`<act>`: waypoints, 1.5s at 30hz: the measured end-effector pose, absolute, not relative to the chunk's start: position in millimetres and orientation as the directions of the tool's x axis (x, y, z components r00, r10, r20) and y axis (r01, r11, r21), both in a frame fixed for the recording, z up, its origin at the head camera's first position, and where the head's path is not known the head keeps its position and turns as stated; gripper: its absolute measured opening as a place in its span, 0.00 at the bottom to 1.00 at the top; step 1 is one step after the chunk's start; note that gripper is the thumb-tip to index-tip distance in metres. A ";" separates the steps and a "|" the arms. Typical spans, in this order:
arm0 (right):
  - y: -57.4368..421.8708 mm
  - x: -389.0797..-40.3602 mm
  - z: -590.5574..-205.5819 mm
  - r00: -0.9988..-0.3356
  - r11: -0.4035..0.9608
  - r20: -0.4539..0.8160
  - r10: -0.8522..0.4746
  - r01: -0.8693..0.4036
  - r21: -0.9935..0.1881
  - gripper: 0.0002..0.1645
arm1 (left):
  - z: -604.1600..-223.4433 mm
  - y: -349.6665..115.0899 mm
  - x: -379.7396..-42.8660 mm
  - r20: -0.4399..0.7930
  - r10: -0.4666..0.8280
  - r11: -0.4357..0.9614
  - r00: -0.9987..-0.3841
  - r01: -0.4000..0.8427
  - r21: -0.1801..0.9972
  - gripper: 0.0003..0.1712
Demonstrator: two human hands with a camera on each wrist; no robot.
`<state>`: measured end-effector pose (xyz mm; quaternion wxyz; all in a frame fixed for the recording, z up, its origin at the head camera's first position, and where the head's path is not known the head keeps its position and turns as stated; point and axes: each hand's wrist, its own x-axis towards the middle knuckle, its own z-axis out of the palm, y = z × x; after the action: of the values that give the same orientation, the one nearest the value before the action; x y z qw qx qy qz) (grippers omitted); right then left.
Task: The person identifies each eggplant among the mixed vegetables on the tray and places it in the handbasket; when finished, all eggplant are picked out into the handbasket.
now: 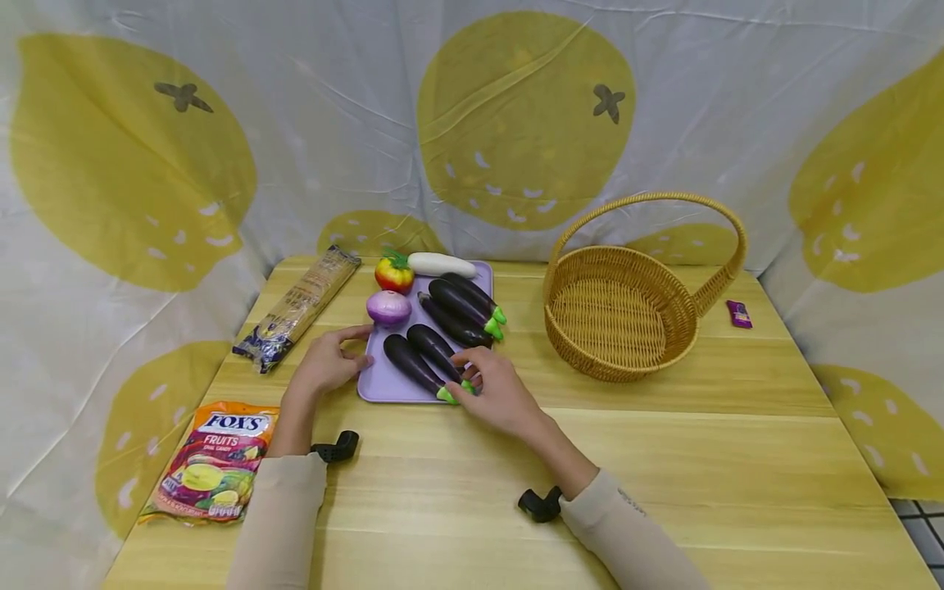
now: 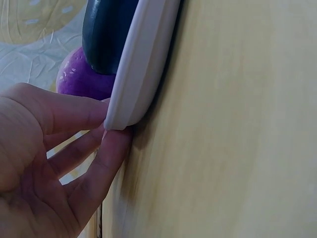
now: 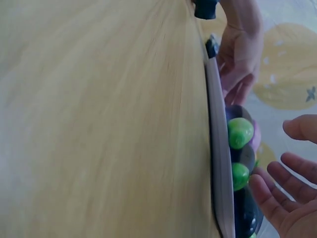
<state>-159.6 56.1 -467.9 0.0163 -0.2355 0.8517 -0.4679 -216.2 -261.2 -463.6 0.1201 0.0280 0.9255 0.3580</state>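
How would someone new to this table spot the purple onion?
On the wooden table, left of the wicker basket, lies a lilac tray holding dark eggplants. The purple onion sits at its left edge, just beyond the left hand. It is round and purple, unlike the long eggplants to its right and the leafy red-and-yellow fruit behind it.

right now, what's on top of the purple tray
The tray holds dark eggplants, a purple onion, a red-yellow vegetable and a white vegetable; its surface beneath them cannot be seen.
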 end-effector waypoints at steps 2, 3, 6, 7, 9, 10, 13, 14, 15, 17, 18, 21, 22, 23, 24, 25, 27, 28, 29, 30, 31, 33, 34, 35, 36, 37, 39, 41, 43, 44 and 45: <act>52.8 -158.6 -467.1 -0.884 0.452 0.202 -0.421 -0.398 -0.798 0.25 | -463.8 -261.8 -216.6 -0.204 0.139 0.742 -0.969 -0.035 0.670 0.35; 51.1 -157.9 -466.6 -0.882 0.452 0.205 -0.425 -0.403 -0.796 0.25 | -464.2 -262.2 -216.9 -0.206 0.138 0.740 -0.969 -0.037 0.671 0.35; 44.8 -156.5 -466.8 -0.877 0.453 0.204 -0.434 -0.409 -0.792 0.25 | -465.4 -262.9 -217.6 -0.207 0.141 0.737 -0.968 -0.037 0.675 0.35; 42.5 -156.2 -467.2 -0.877 0.451 0.203 -0.436 -0.408 -0.794 0.24 | -465.7 -263.1 -217.8 -0.208 0.142 0.734 -0.968 -0.038 0.678 0.35; 38.1 -155.8 -467.2 -0.879 0.461 0.195 -0.435 -0.403 -0.790 0.25 | -466.5 -263.4 -218.1 -0.205 0.143 0.732 -0.968 -0.036 0.680 0.35; 36.0 -155.6 -467.3 -0.881 0.469 0.192 -0.433 -0.402 -0.787 0.25 | -466.8 -263.5 -218.2 -0.202 0.145 0.732 -0.969 -0.033 0.681 0.35; 30.6 -155.1 -466.8 -0.885 0.504 0.188 -0.425 -0.404 -0.763 0.25 | -467.2 -263.6 -217.8 -0.200 0.145 0.729 -0.969 -0.032 0.684 0.35; 28.9 -155.1 -466.7 -0.886 0.522 0.188 -0.424 -0.409 -0.749 0.26 | -467.0 -263.5 -217.4 -0.200 0.144 0.728 -0.969 -0.034 0.685 0.35; 27.0 -154.9 -466.6 -0.887 0.537 0.189 -0.421 -0.412 -0.737 0.26 | -467.0 -263.6 -217.1 -0.203 0.142 0.726 -0.969 -0.037 0.686 0.35; 23.2 -154.5 -466.7 -0.890 0.560 0.192 -0.413 -0.414 -0.718 0.26 | -466.8 -263.2 -216.9 -0.211 0.140 0.720 -0.968 -0.046 0.692 0.35; 21.2 -154.4 -466.9 -0.891 0.571 0.192 -0.410 -0.415 -0.708 0.26 | -466.8 -263.1 -216.9 -0.215 0.139 0.718 -0.967 -0.051 0.694 0.36; 14.8 -154.5 -467.5 -0.898 0.599 0.185 -0.399 -0.409 -0.689 0.27 | -466.9 -262.7 -217.1 -0.219 0.137 0.714 -0.966 -0.057 0.698 0.36; 12.7 -155.0 -468.2 -0.899 0.607 0.183 -0.398 -0.407 -0.682 0.28 | -467.0 -262.6 -217.2 -0.219 0.136 0.713 -0.966 -0.058 0.699 0.36; 10.8 -155.7 -469.2 -0.901 0.619 0.179 -0.396 -0.406 -0.673 0.28 | -467.1 -262.5 -217.3 -0.219 0.136 0.712 -0.966 -0.058 0.700 0.36; 9.1 -156.5 -470.1 -0.902 0.627 0.174 -0.394 -0.402 -0.667 0.28 | -467.2 -262.4 -217.3 -0.216 0.136 0.712 -0.967 -0.056 0.700 0.36; 7.5 -157.5 -471.4 -0.904 0.636 0.170 -0.392 -0.400 -0.660 0.28 | -467.3 -262.3 -217.3 -0.214 0.137 0.712 -0.967 -0.054 0.700 0.36; 4.9 -159.5 -473.4 -0.909 0.650 0.159 -0.386 -0.390 -0.653 0.28 | -467.5 -262.2 -217.2 -0.213 0.137 0.709 -0.967 -0.054 0.703 0.36; 3.8 -160.6 -473.9 -0.912 0.655 0.153 -0.381 -0.383 -0.651 0.28 | -467.5 -262.2 -217.0 -0.214 0.136 0.708 -0.967 -0.056 0.704 0.35; 2.7 -161.7 -474.5 -0.915 0.659 0.148 -0.376 -0.376 -0.651 0.28 | -467.5 -262.2 -216.8 -0.215 0.135 0.706 -0.967 -0.059 0.706 0.35; 1.7 -162.8 -474.9 -0.917 0.663 0.143 -0.372 -0.370 -0.651 0.28 | -467.6 -262.2 -216.7 -0.215 0.133 0.705 -0.968 -0.060 0.706 0.35; 0.7 -163.9 -475.2 -0.919 0.668 0.137 -0.370 -0.366 -0.649 0.28 | -467.7 -262.1 -216.5 -0.218 0.130 0.704 -0.967 -0.065 0.707 0.35; -1.6 -166.4 -475.3 -0.921 0.677 0.126 -0.368 -0.359 -0.643 0.28 | -467.8 -262.1 -216.3 -0.227 0.125 0.697 -0.966 -0.077 0.713 0.36; -2.7 -167.6 -475.1 -0.922 0.683 0.120 -0.368 -0.355 -0.638 0.29 | -467.7 -262.0 -216.3 -0.232 0.122 0.693 -0.965 -0.084 0.716 0.36; -3.8 -168.9 -474.8 -0.922 0.689 0.111 -0.370 -0.353 -0.633 0.29 | -467.6 -261.9 -216.2 -0.238 0.120 0.686 -0.964 -0.093 0.722 0.36; -4.6 -169.8 -474.3 -0.923 0.697 0.103 -0.370 -0.349 -0.626 0.29 | -467.4 -261.8 -216.1 -0.244 0.118 0.680 -0.963 -0.101 0.726 0.36; -5.4 -170.9 -473.9 -0.925 0.703 0.096 -0.369 -0.345 -0.622 0.29 | -467.2 -261.7 -216.0 -0.251 0.115 0.673 -0.961 -0.110 0.731 0.36; -6.4 -172.7 -472.6 -0.926 0.713 0.084 -0.367 -0.338 -0.614 0.29 | -466.8 -261.5 -215.9 -0.263 0.111 0.661 -0.959 -0.126 0.740 0.36; -6.8 -174.2 -472.0 -0.927 0.715 0.071 -0.369 -0.332 -0.615 0.28 | -466.7 -261.3 -215.8 -0.270 0.106 0.653 -0.957 -0.138 0.744 0.36; -6.5 -175.6 -472.1 -0.926 0.713 0.060 -0.373 -0.327 -0.620 0.27 | -466.6 -260.9 -215.8 -0.278 0.103 0.648 -0.955 -0.148 0.747 0.36; -6.1 -176.1 -472.1 -0.925 0.711 0.057 -0.377 -0.328 -0.622 0.26 | -466.5 -260.7 -215.7 -0.283 0.102 0.646 -0.954 -0.152 0.748 0.36; -5.3 -176.2 -471.8 -0.923 0.705 0.054 -0.381 -0.329 -0.628 0.25 | -466.4 -260.5 -215.7 -0.288 0.102 0.643 -0.952 -0.158 0.749 0.36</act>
<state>-176.2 -5.3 -471.8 0.0398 -0.1924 0.9225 -0.3322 -215.7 -260.5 -466.4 0.1536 -0.0157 0.8933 0.4220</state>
